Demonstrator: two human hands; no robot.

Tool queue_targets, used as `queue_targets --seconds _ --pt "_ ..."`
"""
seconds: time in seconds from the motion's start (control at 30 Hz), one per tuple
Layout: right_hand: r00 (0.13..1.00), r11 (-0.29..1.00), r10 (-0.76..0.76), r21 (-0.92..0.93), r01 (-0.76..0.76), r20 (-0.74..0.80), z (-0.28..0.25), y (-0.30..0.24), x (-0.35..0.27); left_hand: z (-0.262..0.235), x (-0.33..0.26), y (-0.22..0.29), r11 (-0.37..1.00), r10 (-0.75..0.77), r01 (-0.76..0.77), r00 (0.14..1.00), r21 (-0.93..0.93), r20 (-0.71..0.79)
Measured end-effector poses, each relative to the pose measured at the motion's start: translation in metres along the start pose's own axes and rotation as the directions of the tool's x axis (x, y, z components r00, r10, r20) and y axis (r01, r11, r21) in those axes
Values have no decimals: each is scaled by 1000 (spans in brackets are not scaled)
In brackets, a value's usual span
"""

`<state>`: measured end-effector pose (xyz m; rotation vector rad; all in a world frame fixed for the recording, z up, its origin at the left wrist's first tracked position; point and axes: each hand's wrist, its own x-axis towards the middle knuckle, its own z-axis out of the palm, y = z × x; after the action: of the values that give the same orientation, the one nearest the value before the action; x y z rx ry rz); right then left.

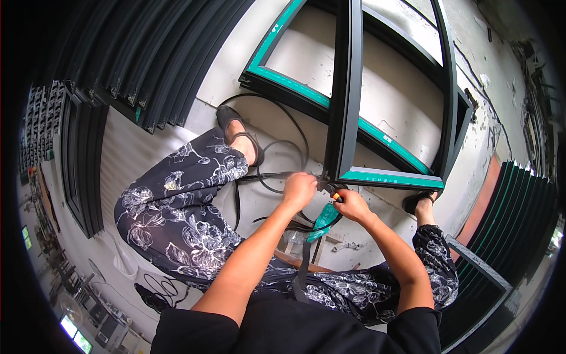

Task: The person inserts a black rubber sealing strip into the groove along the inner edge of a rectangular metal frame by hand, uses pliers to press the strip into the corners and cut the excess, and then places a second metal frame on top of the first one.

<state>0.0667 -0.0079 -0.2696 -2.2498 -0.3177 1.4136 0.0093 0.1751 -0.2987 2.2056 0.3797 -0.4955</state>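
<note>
A dark grey window frame (348,82) with green protective film along its edges stands before me, its near corner between my hands. My left hand (299,190) is closed at the left of that corner, on a thin black rubber strip (265,176) that trails off to the left; the fingertips are slightly blurred. Wrapped round a small tool with an orange and black handle (337,197), my right hand (352,205) is just below the corner. The tool's working end is hidden. Below the hands hangs a loose piece of green film (323,223).
Another dark frame (289,88) lies behind the first. Long dark profiles (153,53) are stacked at the upper left, more frames (82,159) at the left. Green-edged frames (513,218) stand at the right. Loops of black strip (303,133) lie on the floor by my left foot.
</note>
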Motion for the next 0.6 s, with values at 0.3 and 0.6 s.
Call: queue_targets --seconds 0.3,0.6 --pt "998 998 -65 -8 65 -23 5 9 5 0 -2 6 989 99 -94 994 112 -41" --pt "995 994 -79 -81 75 -56 2 1 5 5 -2 1 979 104 -94 993 179 -52"
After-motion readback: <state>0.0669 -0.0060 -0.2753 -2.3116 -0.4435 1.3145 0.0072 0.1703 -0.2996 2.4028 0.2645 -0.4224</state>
